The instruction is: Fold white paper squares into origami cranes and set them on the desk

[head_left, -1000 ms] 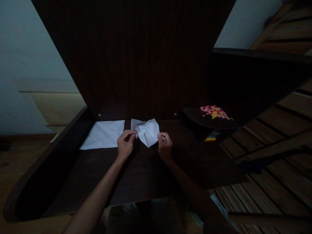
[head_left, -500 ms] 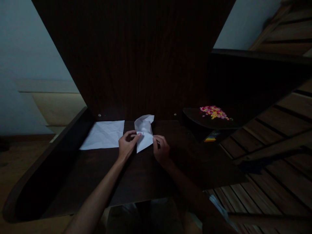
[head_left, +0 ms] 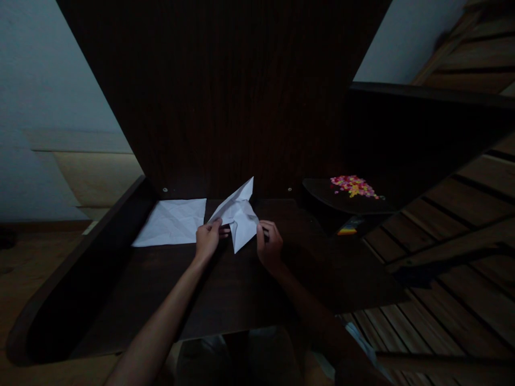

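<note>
A folded white sheet of paper (head_left: 242,219) with several pointed flaps is held between my two hands, just above the dark desk. My left hand (head_left: 208,237) pinches its left corner between thumb and fingers. At the right edge, my right hand (head_left: 269,241) grips another corner with thumb and fingertips. One point of the paper stands up toward the back panel, and another hangs down toward me. Left of my left hand, a flat, creased white paper sheet (head_left: 172,221) lies on the desk.
The dark wooden desk (head_left: 225,300) has a raised side board (head_left: 80,268) at left and a tall back panel (head_left: 225,96). A small shelf (head_left: 322,193) at right carries a pile of pink, red and yellow bits (head_left: 354,185). Below it sits a rainbow-coloured item (head_left: 349,227).
The folded paper has opened out into a wider shape with spread points. My left hand has shifted its grip to the left corner, and my right hand has moved slightly right.
</note>
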A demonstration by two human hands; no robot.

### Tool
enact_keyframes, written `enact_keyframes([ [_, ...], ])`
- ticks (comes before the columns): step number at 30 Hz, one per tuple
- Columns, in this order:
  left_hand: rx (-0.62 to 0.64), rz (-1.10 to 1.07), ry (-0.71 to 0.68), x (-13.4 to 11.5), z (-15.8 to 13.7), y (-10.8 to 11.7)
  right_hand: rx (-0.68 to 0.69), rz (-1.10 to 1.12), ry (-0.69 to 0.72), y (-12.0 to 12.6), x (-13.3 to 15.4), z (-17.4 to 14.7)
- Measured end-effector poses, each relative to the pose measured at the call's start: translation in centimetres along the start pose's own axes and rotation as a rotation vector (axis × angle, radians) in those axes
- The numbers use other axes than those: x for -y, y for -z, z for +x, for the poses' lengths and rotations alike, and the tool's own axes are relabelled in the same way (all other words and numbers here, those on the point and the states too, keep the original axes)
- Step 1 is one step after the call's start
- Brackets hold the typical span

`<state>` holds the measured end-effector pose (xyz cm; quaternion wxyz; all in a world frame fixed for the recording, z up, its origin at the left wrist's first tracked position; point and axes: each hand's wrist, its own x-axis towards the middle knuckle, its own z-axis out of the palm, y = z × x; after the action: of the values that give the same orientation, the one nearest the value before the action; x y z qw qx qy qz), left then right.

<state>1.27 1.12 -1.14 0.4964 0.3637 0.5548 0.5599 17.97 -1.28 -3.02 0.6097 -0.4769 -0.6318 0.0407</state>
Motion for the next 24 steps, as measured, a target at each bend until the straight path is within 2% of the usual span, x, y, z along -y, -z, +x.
enact_keyframes([
  [6,0.176,-0.042,0.169,-0.3,0.1,0.2,-0.134,0.136,-0.348,0.2,-0.7,1.1],
  [9,0.291,-0.023,0.231,-0.5,-0.1,0.4,-0.179,0.210,-0.450,0.3,-1.8,1.6],
  [12,0.368,-0.022,0.231,-0.6,-0.2,0.7,-0.213,0.299,-0.545,0.4,-3.4,2.2],
  [17,0.471,-0.002,0.242,-1.1,-0.4,1.2,-0.311,0.306,-0.614,0.9,-5.0,3.0],
  [21,0.597,0.023,0.261,-1.4,-0.4,1.6,-0.309,0.314,-0.656,1.3,-5.1,3.6],
  [23,0.574,0.053,0.219,-1.2,-0.1,1.7,-0.290,0.293,-0.613,1.5,-4.9,3.7],
  [24,0.524,0.071,0.174,-1.0,0.1,1.7,-0.279,0.272,-0.571,1.6,-4.7,3.7],
])
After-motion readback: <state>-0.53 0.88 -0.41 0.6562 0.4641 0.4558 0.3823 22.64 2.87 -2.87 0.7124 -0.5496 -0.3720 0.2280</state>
